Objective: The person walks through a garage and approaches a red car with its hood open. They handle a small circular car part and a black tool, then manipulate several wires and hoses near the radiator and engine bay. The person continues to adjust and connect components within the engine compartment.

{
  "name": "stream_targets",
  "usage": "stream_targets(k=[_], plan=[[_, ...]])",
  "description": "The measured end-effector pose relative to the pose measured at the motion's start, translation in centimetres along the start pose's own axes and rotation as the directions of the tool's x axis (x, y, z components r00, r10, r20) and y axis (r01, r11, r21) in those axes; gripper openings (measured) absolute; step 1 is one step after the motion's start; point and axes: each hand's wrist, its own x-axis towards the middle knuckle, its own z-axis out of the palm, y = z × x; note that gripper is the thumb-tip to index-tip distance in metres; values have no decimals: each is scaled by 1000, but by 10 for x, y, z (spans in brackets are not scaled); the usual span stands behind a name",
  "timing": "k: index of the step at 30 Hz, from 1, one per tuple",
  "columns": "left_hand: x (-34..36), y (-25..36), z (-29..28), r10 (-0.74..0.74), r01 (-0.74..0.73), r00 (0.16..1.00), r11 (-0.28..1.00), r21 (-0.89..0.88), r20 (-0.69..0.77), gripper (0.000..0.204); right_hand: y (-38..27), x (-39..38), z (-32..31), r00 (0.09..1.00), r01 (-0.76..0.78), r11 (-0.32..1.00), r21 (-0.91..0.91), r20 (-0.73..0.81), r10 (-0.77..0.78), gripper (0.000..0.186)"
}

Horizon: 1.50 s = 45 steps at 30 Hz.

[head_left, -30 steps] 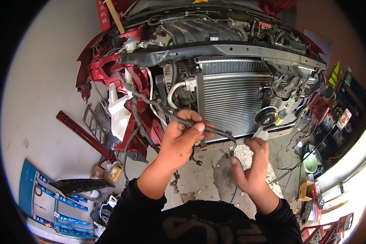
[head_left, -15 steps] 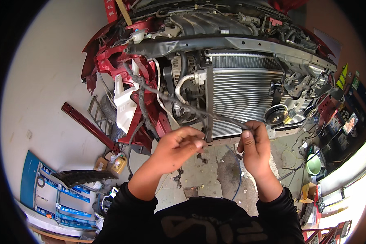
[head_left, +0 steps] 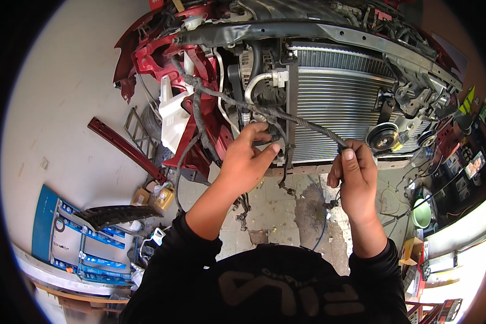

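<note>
A dark, tape-wrapped wiring harness point(head_left: 308, 123) runs from the red front frame at left across the front of the radiator point(head_left: 335, 102). My right hand point(head_left: 358, 175) is closed on its right-hand end, with the thumb pressing against the fingers. Some dark connectors dangle below that hand. Just under the harness, my left hand point(head_left: 248, 156) has thumb and forefinger apart. It is nearest to a thin branch that hangs from the harness; whether its fingertips touch it, I cannot tell.
A black crossbeam point(head_left: 286, 32) spans the car's opened front. A white plastic reservoir point(head_left: 173, 119) sits at left, and a pulley point(head_left: 382, 137) at right. Leaning against the wall is a dark red bar point(head_left: 127, 149). A green basin point(head_left: 421, 213) and a blue hose point(head_left: 323, 232) lie on the floor.
The view has shifted, with the car sitting higher in the picture. My right hand has moved right with the harness end. My left hand has risen toward the hanging branch, its fingers spread wider.
</note>
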Motion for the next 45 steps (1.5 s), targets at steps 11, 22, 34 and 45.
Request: stream_targets(k=[11, 22, 34, 45], plan=[[22, 7, 7, 121, -162, 982, 934, -318, -144, 20, 6, -3, -3, 998, -43, 999, 14, 48, 42, 26], [24, 35, -47, 376, -260, 886, 887, 382, -270, 23, 14, 3, 6, 996, 4, 995, -96, 92, 5, 28], [17, 30, -81, 488, -380, 854, 821, 426, -179, 29, 5, 31, 13, 996, 92, 964, -251, 24, -88, 23], [19, 16, -85, 397, -359, 913, 890, 281, -91, 22, 3, 34, 22, 990, 138, 950, -281, 26, -136, 26]])
